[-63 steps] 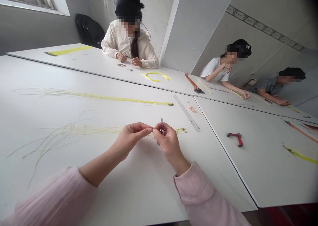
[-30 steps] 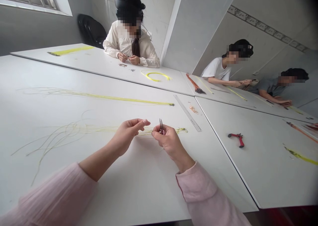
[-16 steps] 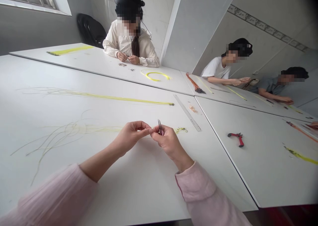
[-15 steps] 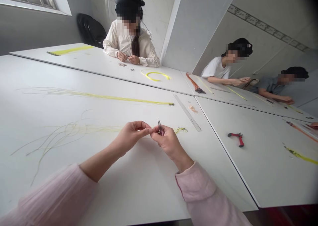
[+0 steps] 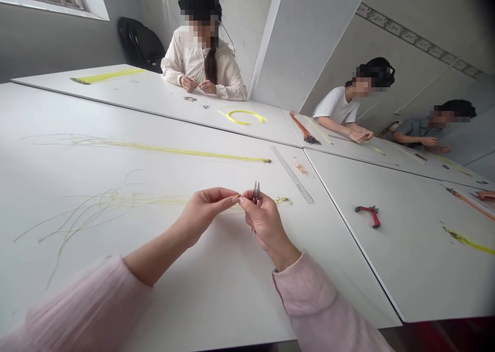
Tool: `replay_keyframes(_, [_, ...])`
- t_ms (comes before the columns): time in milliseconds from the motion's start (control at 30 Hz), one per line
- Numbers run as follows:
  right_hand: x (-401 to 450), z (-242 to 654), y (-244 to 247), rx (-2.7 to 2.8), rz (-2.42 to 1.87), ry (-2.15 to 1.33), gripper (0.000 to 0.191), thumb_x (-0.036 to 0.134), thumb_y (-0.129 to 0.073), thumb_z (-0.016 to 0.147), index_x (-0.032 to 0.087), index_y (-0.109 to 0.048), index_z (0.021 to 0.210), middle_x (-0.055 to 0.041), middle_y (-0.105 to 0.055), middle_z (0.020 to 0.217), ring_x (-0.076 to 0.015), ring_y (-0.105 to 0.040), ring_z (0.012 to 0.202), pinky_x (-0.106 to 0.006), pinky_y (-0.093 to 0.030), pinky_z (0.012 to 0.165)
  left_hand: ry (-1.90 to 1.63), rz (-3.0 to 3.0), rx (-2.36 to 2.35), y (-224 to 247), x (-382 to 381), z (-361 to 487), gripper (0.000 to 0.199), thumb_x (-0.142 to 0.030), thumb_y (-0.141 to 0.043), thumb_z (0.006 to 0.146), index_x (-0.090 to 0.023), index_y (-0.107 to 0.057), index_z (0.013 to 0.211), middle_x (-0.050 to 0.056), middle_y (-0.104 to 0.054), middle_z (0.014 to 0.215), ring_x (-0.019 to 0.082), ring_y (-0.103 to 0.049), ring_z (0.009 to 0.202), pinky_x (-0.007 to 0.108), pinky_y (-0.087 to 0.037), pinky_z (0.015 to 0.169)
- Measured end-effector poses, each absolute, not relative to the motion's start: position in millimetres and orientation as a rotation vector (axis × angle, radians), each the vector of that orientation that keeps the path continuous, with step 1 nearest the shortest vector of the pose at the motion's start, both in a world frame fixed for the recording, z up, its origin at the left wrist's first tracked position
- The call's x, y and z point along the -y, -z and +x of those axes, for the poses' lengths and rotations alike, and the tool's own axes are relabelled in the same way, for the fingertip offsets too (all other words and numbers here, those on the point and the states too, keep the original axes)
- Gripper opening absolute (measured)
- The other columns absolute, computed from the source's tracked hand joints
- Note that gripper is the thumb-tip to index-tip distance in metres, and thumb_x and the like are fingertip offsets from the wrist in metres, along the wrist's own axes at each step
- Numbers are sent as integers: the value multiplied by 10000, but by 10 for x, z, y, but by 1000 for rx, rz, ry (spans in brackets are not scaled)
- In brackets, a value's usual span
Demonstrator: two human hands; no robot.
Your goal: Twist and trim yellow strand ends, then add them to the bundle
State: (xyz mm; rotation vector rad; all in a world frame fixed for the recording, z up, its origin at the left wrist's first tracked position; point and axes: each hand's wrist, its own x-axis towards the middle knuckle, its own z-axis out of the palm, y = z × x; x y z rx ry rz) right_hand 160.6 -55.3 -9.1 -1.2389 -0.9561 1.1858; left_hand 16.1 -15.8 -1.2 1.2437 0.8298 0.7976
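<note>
My left hand (image 5: 209, 207) is closed in a pinch, thumb against forefinger, on something too small to make out. Its fingertips nearly meet those of my right hand (image 5: 266, 218), which is wrapped round small scissors (image 5: 256, 191). Their pointed blades stick up past the fingers, tips slightly apart; most of the handle is hidden in the palm. Under and behind my hands lies a bundle of thin pale yellow lines (image 5: 154, 200), loose ends fanned out at the left. Small hook-like ends (image 5: 284, 201) of the bundle show just right of my right hand.
Beyond lie a second yellow line bundle (image 5: 201, 153), a clear ruler (image 5: 292, 174) and small orange-beige bits (image 5: 301, 169). Red-handled pliers (image 5: 370, 215) rest on the right-hand table. Across the tables sit several co-workers, one in a cream jacket (image 5: 197, 58), near a coiled yellow bundle (image 5: 243, 117).
The scissors have shifted right and turned more upright, their two tips now showing apart. My right hand has drawn slightly away from my left, which is almost still.
</note>
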Motion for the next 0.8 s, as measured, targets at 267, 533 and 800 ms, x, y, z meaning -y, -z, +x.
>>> replay_keyframes(267, [583, 1569, 85, 1204, -1351, -1033, 236, 416, -614, 773, 186, -592, 819, 35, -439, 654, -73, -315, 506, -225, -277, 451, -897, 1324, -915, 38, 122, 125, 238, -434, -655, 749, -203, -662, 805, 42, -695, 845, 219, -631, 859, 362, -465, 812])
replay_keyframes(533, [599, 1550, 80, 1070, -1193, -1442, 282, 458, -468, 852, 192, -557, 863, 17, -504, 712, -69, -367, 475, -221, -234, 420, -929, 1275, -953, 36, 112, 125, 206, -382, -676, 735, -184, -630, 765, 63, -690, 1025, 217, -639, 928, 349, -480, 817])
replay_keyframes(800, [593, 1506, 126, 982, -1099, -1519, 293, 460, -525, 827, 179, -493, 752, 15, -466, 713, -58, -328, 468, -219, -189, 419, -880, 1277, -937, 84, 97, 126, 219, -394, -685, 716, -185, -622, 728, 58, -713, 873, 232, -648, 883, 373, -477, 807])
